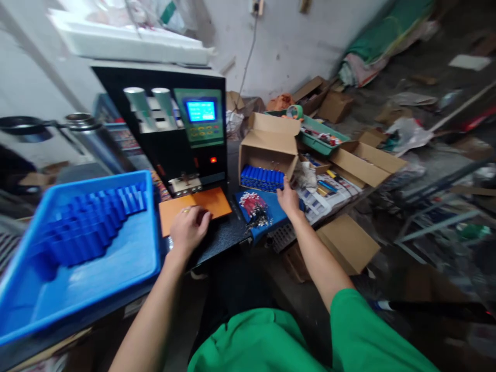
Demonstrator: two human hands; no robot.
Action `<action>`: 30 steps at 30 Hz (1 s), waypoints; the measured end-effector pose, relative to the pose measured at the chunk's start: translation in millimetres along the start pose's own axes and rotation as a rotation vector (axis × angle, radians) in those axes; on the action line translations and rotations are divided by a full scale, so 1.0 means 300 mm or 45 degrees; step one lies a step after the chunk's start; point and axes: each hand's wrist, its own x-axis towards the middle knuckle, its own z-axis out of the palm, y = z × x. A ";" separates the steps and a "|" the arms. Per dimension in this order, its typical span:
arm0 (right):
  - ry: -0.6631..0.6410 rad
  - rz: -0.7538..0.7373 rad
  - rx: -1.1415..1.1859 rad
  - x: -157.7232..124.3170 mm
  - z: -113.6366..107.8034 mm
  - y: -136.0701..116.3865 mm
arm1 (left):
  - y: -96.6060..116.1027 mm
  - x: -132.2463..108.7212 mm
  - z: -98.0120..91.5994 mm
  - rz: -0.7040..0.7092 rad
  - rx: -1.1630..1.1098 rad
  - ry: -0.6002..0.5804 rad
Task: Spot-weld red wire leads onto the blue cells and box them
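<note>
My left hand (189, 226) rests on the orange board (215, 202) before a black machine (158, 150). Its fingers bend loosely, thumb apart from the rest, and I see nothing in them; the fingertips are partly hidden. My right hand (289, 199) reaches to the front right corner of an open cardboard box (271, 140). Thumb and forefinger are apart there, close to the rows of blue cylindrical cells (261, 177) inside; whether they touch a cell is not clear. Between the hands, small red, white and dark wired parts (256, 206) lie in a heap on a blue surface (277, 209).
A blue tray (127, 276) holding many blue cylinders (93, 227) stands at left, beside a steel flask (95, 139). Beyond the box are a green bin (320, 134) and newspaper (329, 199) with tools. An open carton (349, 243) sits lower right. The machine's screen (200, 111) glows.
</note>
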 end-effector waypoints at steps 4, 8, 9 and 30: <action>0.096 -0.147 0.182 -0.071 0.008 -0.033 | 0.009 -0.014 -0.004 -0.019 0.016 -0.023; 0.045 -0.296 0.309 -0.107 0.039 -0.125 | 0.013 -0.018 -0.008 -0.025 -0.003 -0.022; -0.003 -0.291 0.287 -0.106 0.050 -0.146 | 0.013 -0.018 -0.009 -0.029 -0.011 -0.021; -0.392 0.051 0.127 -0.001 0.129 -0.102 | 0.004 0.000 -0.005 -0.059 -0.042 -0.008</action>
